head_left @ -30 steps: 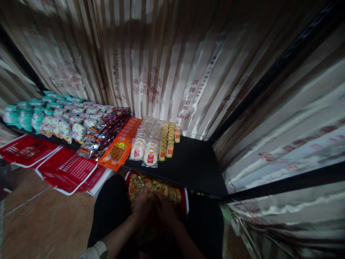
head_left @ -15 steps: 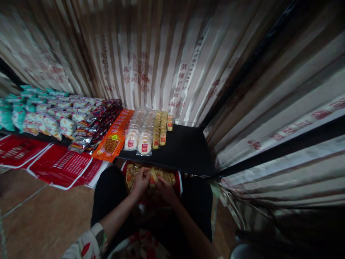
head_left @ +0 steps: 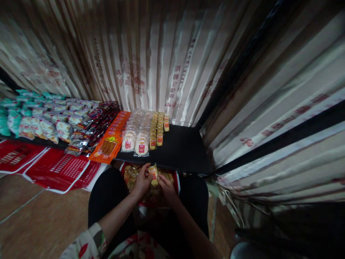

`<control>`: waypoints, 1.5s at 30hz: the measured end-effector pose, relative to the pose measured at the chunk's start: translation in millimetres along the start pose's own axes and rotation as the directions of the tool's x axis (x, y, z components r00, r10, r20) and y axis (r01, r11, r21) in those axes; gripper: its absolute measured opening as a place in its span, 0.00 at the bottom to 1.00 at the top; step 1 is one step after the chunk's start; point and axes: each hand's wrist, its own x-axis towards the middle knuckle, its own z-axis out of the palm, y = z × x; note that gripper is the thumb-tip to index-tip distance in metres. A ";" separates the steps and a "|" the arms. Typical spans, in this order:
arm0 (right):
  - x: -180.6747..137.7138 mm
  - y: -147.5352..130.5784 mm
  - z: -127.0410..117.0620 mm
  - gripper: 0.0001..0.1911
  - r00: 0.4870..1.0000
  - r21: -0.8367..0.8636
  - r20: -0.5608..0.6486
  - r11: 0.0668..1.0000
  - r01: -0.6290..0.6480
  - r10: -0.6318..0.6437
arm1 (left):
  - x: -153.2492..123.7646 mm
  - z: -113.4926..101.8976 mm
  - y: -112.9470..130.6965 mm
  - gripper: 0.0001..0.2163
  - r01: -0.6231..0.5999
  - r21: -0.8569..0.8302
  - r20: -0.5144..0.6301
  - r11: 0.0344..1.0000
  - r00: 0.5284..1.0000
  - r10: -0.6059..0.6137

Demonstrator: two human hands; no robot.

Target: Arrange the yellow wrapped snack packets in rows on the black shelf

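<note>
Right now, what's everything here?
Held packet: one, yellow, between hands
Container: one, red, between knees
Other packets: many, golden, inside container
Small packets: many, yellow, shelf
Round packets: two rows, white, shelf
Stick snack: uncounted, orange, shelf
Foil packets: many, maroon, shelf
Puffy packets: many, white, teal, shelf
Bags: about two, red, left
Shelf: one, black, centre
Curtains: several, cream, behind
Tiles: several, brown, floor
Sleeve: one, floral, left
Legs: two, black, below
Left hand, right hand: one each, on packet
</note>
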 end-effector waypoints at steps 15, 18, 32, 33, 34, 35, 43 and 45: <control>15.8 -27.5 -23.7 0.21 0.983 -0.049 -0.047 0.984 0.173 -0.176 | 15.2 29.8 34.4 0.18 -0.103 0.184 -0.009 0.977 0.994 0.106; 22.9 -37.4 -28.7 0.20 0.972 -0.091 -0.095 0.974 0.206 -0.214 | 18.2 37.3 46.4 0.15 -0.114 0.199 -0.030 0.973 0.992 0.123; 107.0 -69.1 -70.8 0.16 0.890 -0.316 -0.281 0.910 0.268 -0.359 | 59.9 91.9 71.6 0.15 -0.278 0.372 0.003 0.886 0.955 0.298; 114.9 -71.8 -73.4 0.16 0.888 -0.334 -0.285 0.906 0.260 -0.360 | 67.2 97.3 71.3 0.16 -0.259 0.349 0.003 0.901 0.961 0.275; 122.7 -74.6 -75.7 0.16 0.888 -0.354 -0.288 0.902 0.249 -0.358 | 75.1 102.6 70.6 0.16 -0.241 0.324 0.001 0.915 0.967 0.255; 130.5 -77.5 -77.7 0.15 0.889 -0.374 -0.291 0.897 0.235 -0.355 | 83.4 107.6 69.8 0.16 -0.227 0.300 0.000 0.927 0.971 0.238; 189.7 -100.5 -82.1 0.14 0.857 -0.542 -0.308 0.816 0.199 -0.413 | 141.9 132.2 74.4 0.17 -0.142 0.209 -0.039 0.968 0.987 0.154; 201.6 -103.8 -81.5 0.14 0.851 -0.565 -0.281 0.793 0.227 -0.444 | 152.0 134.7 77.2 0.17 -0.130 0.195 -0.048 0.972 0.989 0.141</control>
